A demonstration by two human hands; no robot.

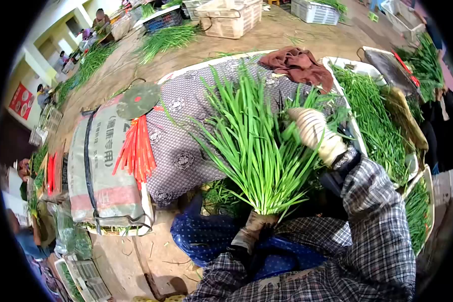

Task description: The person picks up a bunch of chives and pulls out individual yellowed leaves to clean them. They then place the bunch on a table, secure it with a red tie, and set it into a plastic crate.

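Observation:
A large fanned bunch of green leafy stalks (251, 146) stands over a grey patterned cloth (183, 128). Gloved and dirty, my left hand (255, 230) is closed round the pale lower ends of the bunch, just above my lap. On the right side of the leaves is my right hand (317, 132), in a striped cream glove; its fingers are bent against the leaves, and what they hold, if anything, is hidden. Red strips (136, 151) hang beside a round green-grey disc (139, 100) on the left.
A brown cloth (298, 66) lies at the far edge of the patterned cloth. On the right stands a white crate (350, 121) full of greens. A wrapped sack (105, 161) is at the left. Farther back are crates (229, 19) and a seated person (100, 21).

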